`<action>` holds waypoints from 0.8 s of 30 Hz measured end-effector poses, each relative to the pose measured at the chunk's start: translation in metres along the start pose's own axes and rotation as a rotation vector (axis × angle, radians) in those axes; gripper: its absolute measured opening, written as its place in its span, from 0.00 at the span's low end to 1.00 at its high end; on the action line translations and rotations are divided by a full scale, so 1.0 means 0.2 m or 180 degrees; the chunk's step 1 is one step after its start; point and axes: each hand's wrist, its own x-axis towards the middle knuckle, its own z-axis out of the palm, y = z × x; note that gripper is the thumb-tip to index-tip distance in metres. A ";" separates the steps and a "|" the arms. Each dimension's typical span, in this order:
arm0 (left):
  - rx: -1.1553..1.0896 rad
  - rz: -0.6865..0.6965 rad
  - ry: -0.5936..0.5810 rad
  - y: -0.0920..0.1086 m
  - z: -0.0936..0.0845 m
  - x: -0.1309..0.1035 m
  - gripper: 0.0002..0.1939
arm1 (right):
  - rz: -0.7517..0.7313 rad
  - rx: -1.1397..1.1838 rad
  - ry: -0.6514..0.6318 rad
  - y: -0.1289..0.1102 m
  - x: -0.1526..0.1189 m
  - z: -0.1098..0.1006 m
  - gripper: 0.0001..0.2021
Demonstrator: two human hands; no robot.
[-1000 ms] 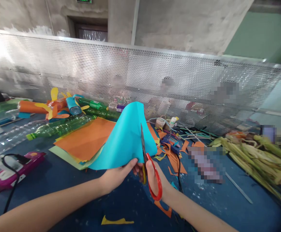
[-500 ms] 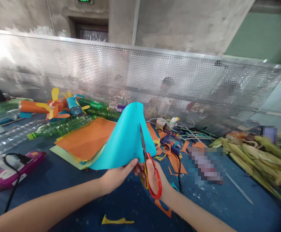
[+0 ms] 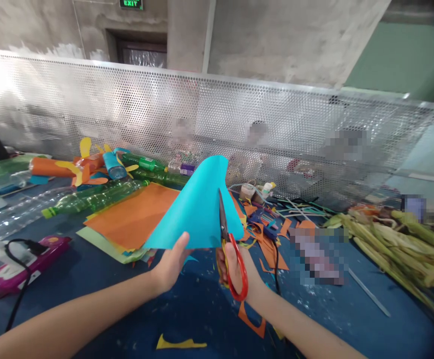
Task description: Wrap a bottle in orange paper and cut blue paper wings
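Note:
A curved sheet of blue paper (image 3: 192,214) stands up in front of me. My left hand (image 3: 172,262) pinches its lower edge, the thumb on the near face and the fingers hidden behind. In my right hand (image 3: 239,271) are scissors (image 3: 243,279) with red and yellow handles. Their blades point up and lie against the paper right of its middle, one blade showing on the near side. Behind the paper on the left lies a stack of orange paper (image 3: 130,214) with yellow and green sheets under it.
Green bottles (image 3: 97,196) and paper-wrapped bottles (image 3: 52,167) lie at the left, near a magenta power strip (image 3: 48,254). Orange scraps (image 3: 271,249) litter the right side, with corn husks (image 3: 392,244) beyond. A yellow scrap (image 3: 181,343) lies in front. A perforated metal screen (image 3: 217,114) borders the table.
My left hand has slid left along the paper's lower edge, away from the scissors. The paper's top has shifted slightly right. The scissors remain against the paper.

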 end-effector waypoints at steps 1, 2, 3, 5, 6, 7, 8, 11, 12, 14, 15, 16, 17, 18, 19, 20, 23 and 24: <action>-0.0213 -0.0026 0.0187 0.00 0.00 0.01 0.27 | -0.0025 -0.0002 0.0040 0.00 0.01 -0.01 0.24; -0.0312 -0.0011 0.0338 0.00 0.00 0.03 0.26 | -0.0097 -0.0041 0.0078 0.01 0.02 -0.02 0.25; -0.0309 0.0042 0.0427 0.01 0.00 0.04 0.25 | -0.0200 -0.0111 0.0104 0.01 0.03 -0.03 0.25; -0.0152 0.0146 0.0583 0.02 0.01 0.06 0.23 | -0.0414 -0.0300 0.0132 0.01 0.05 -0.05 0.27; -0.0041 0.0187 0.0642 0.02 0.01 0.06 0.23 | -0.0493 -0.0388 0.0145 0.01 0.05 -0.05 0.27; 0.0074 0.0212 0.0697 0.03 0.02 0.07 0.23 | -0.0546 -0.0449 0.0157 0.01 0.06 -0.05 0.27; 0.0183 0.0220 0.0747 0.03 0.02 0.06 0.24 | -0.0568 -0.0473 0.0176 0.00 0.06 -0.06 0.27; 0.0298 0.0147 0.0677 0.02 0.03 0.05 0.22 | -0.0466 -0.0400 0.0241 0.00 0.07 -0.06 0.27; 0.0245 0.0095 0.0543 0.02 0.03 0.05 0.21 | -0.0404 -0.0369 0.0268 -0.01 0.07 -0.06 0.28; 0.0103 -0.0016 0.0204 0.00 0.03 0.04 0.19 | -0.0255 -0.0329 0.0310 -0.03 0.08 -0.07 0.28; 0.0053 -0.0063 0.0051 0.00 0.03 0.03 0.19 | -0.0171 -0.0317 0.0315 -0.04 0.09 -0.07 0.28; 0.0028 -0.0096 -0.0062 -0.01 0.03 0.03 0.19 | -0.0086 -0.0329 0.0301 -0.05 0.09 -0.08 0.28; 0.0022 -0.0126 -0.0125 -0.01 0.03 0.03 0.20 | -0.0020 -0.0375 0.0261 -0.06 0.10 -0.09 0.29; 0.0028 -0.0163 -0.0146 -0.02 0.03 0.03 0.21 | 0.0016 -0.0445 0.0209 -0.06 0.11 -0.09 0.29; 0.0036 -0.0204 -0.0151 -0.02 0.03 0.03 0.21 | 0.0026 -0.0528 0.0166 -0.07 0.11 -0.10 0.30; 0.0041 -0.0247 -0.0158 -0.02 0.03 0.03 0.21 | 0.0017 -0.0597 0.0131 -0.07 0.12 -0.11 0.29; 0.0046 -0.0382 -0.0260 -0.03 0.02 0.04 0.20 | -0.0027 -0.0561 0.0077 -0.05 0.13 -0.13 0.28; 0.0047 -0.0461 -0.0349 -0.02 0.02 0.03 0.21 | -0.0034 -0.0529 0.0086 -0.04 0.13 -0.13 0.28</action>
